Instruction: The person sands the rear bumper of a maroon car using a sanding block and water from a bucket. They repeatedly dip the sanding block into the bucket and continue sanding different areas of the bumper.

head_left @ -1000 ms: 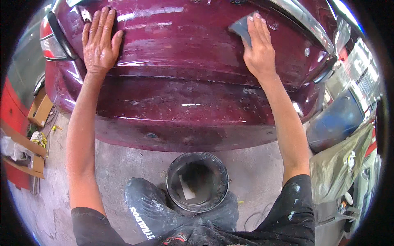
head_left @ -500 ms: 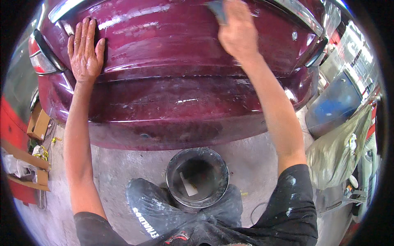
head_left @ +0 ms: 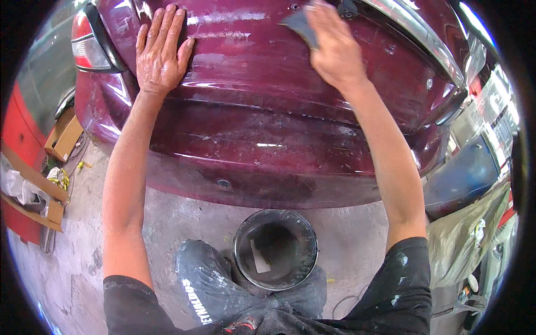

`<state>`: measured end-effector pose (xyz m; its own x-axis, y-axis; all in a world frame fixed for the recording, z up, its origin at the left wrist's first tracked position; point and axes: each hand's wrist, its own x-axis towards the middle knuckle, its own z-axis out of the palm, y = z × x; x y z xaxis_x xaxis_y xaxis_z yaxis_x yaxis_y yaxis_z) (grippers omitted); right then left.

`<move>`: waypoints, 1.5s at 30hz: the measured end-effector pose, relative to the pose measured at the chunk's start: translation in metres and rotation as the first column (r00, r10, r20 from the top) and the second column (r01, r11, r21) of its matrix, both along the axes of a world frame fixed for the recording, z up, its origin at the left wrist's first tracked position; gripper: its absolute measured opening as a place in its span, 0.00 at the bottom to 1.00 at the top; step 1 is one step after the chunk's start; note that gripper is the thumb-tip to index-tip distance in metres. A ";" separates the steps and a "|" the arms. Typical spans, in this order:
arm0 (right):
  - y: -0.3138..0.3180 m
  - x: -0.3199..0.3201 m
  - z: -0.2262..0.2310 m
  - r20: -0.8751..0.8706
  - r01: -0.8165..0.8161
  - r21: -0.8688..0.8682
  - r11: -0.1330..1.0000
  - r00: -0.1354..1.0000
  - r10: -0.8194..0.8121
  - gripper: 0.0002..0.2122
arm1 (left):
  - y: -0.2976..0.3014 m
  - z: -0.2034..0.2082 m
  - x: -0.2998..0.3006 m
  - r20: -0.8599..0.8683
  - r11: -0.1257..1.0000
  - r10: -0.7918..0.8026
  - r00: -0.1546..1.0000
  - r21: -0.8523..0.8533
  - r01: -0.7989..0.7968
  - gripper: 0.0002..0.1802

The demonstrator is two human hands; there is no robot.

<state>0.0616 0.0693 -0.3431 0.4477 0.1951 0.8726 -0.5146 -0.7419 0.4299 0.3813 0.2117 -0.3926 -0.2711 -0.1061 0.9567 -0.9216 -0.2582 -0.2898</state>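
Note:
A dark maroon car's rear end (head_left: 268, 120) fills the upper part of the view, its trunk lid wet or glossy with pale streaks. My left hand (head_left: 161, 58) lies flat on the lid near the left tail light (head_left: 91, 44), palm down and fingers extended, holding nothing. On the right side of the lid, my right hand (head_left: 338, 53) presses a grey sheet of sandpaper (head_left: 301, 29) to the paint. Part of the sheet sticks out left of the fingers; the rest is hidden under the hand.
A black bucket (head_left: 240, 248) with a pale strip inside stands between my knees, below the bumper. At left are cardboard boxes (head_left: 66, 134) and a red panel (head_left: 22, 120). A blue barrel (head_left: 466, 176) and a draped plastic sheet (head_left: 466, 240) are at right.
The view has shifted, so the car sits lower and further right. Against the car, my right hand with the sandpaper has moved up and left; my left hand stays flat on the lid.

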 end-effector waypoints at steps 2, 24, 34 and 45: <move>0.004 0.020 0.004 -0.061 -0.024 -0.068 0.997 0.998 0.020 0.21 | -0.003 -0.004 0.000 -0.015 1.000 -0.017 1.000 -0.003 0.017 0.30; 0.025 0.014 -0.043 -0.137 -0.046 0.039 0.998 0.989 0.051 0.28 | -0.004 -0.002 -0.001 -0.023 1.000 0.016 1.000 0.020 -0.016 0.30; 0.044 0.049 -0.044 -0.101 -0.034 0.027 0.999 0.994 0.037 0.26 | -0.006 -0.007 0.001 -0.036 0.999 -0.022 0.999 0.024 0.023 0.30; 0.030 -0.003 -0.073 -0.178 -0.014 0.134 0.991 0.983 0.038 0.29 | -0.025 0.008 -0.012 -0.107 0.999 0.049 0.993 -0.007 -0.050 0.40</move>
<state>0.0589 0.0998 -0.4163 0.5961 0.0974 0.7970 -0.4177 -0.8102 0.4113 0.3691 0.1871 -0.3845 -0.1618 -0.1079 0.9809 -0.9331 -0.3067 -0.1876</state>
